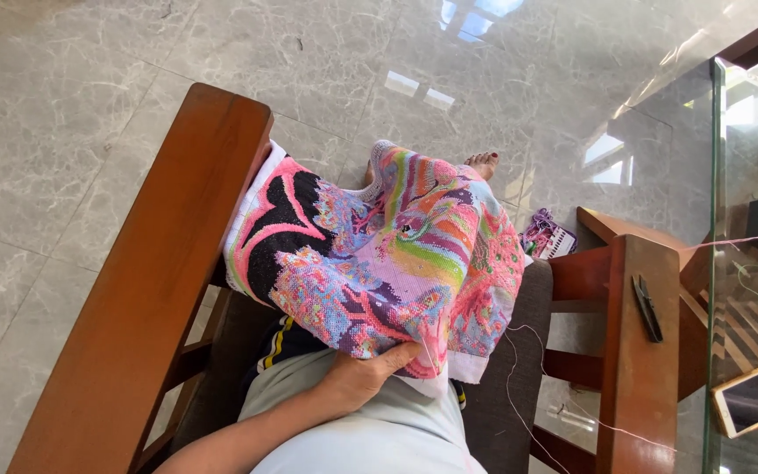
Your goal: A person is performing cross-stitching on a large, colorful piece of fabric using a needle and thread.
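- 1 pale marble floor fills the view from 9 o'clock round to 1 o'clock, glossy with window reflections.
- 2 wooden armrests frame the seat: the left armrest runs from 11 o'clock down to 7 o'clock, the right armrest stands at 4 o'clock.
- A glass table lines the 3 o'clock edge; a white phone lies on it at 4 o'clock.
- The cross-stitch cloth is draped over the person's lap at the centre, bunched in soft folds, its far end hanging toward the bare foot at 12 o'clock. It looks light and limp, thickened by dense stitching, so it probably sags wherever it is unsupported; the white unstitched border at 6 o'clock seems the safest place to grip.
- The left hand comes in from 7 o'clock and is closed on the cloth's near edge, thumb on top, the fingers tucked under the fold.
- The right hand does not show; I cannot tell its state.
- A small pile of floss cards lies on the floor at 2 o'clock.
- 1 dark clip-like tool rests on the right armrest.
- A thin pink thread trails from the cloth toward 5 o'clock.
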